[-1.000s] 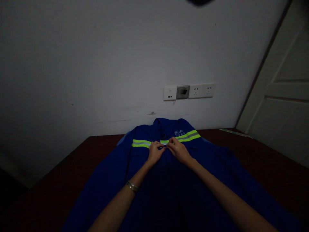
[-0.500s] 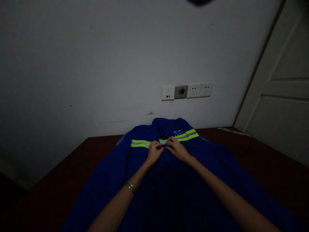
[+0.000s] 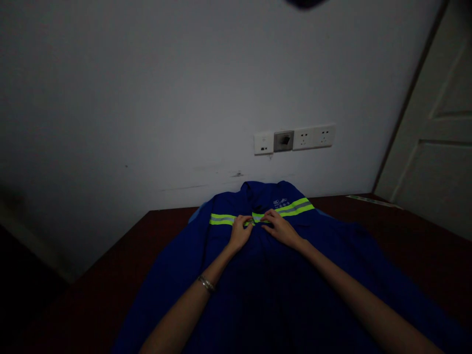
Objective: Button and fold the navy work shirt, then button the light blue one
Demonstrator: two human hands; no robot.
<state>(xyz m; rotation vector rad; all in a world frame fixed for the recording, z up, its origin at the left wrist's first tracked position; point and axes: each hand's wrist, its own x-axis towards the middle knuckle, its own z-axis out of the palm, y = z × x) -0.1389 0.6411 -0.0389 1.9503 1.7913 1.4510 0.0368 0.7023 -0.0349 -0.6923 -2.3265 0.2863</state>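
A blue work jacket [image 3: 228,265] with yellow-green and grey reflective bands lies spread out, its collar toward the wall. At the middle of its front, where the band meets the opening, my left hand [image 3: 241,231] pinches the jacket's edge, fingers closed. Just to the right, my right hand [image 3: 278,228] grips the other side of the front with bent fingers. A small gap separates the two hands. The dim light hides any fastener between the fingertips. White printing shows on the chest above my right hand.
The jacket lies on a dark red tabletop [image 3: 162,226] against a pale wall [image 3: 147,98]. Several sockets and switches [image 3: 313,137] sit on the wall behind the collar. A thin pale strip [image 3: 374,201] lies at the back right, near a panelled door [image 3: 438,162].
My hands have drawn slightly apart at the jacket's front. The whole view has shifted, so everything sits a little further right.
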